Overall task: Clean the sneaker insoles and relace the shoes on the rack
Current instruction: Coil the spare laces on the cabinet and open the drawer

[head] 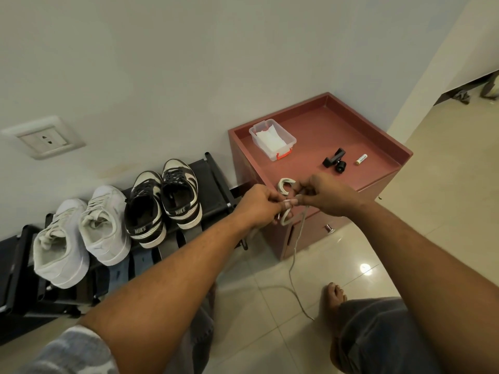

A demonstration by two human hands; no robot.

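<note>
Both my hands hold a white shoelace in front of the red cabinet. My left hand grips a looped bundle of it, and my right hand pinches the lace beside it. A loose end trails down to the floor tiles. On the black shoe rack to the left stand two white sneakers and two black-and-white sneakers, heels toward me. The black-and-white pair carries black laces. Whether the white pair is laced I cannot tell.
The red cabinet has a raised rim; on it sit a clear plastic box holding white wipes, a small black clamp-like part and a battery. My bare foot and knee are at lower right. A wall socket is at left.
</note>
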